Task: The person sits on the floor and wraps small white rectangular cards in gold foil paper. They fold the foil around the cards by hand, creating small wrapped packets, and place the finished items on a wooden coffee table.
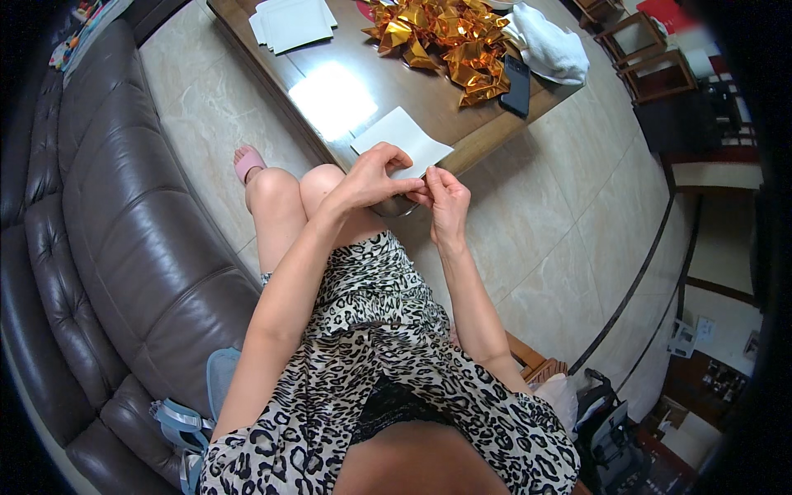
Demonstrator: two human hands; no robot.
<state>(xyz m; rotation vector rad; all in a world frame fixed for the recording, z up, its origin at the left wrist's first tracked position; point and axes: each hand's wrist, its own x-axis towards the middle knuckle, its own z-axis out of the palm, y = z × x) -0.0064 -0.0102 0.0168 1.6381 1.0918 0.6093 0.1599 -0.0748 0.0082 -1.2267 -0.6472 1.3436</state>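
A white square sheet of paper lies over the near corner of a brown wooden table, bent slightly along its middle. My left hand rests across its near side, with the thumb reaching right along the edge and the fingers curled above the paper. At the right-hand near edge, my right hand pinches the paper between thumb and fingers. The fingertips of both hands nearly meet there. The part of the sheet under my fingers is hidden.
A stack of white square sheets lies on the far left of the table. Crumpled-looking folded gold foil pieces are heaped beyond the paper, beside a dark phone and a white towel. A brown leather sofa runs along the left.
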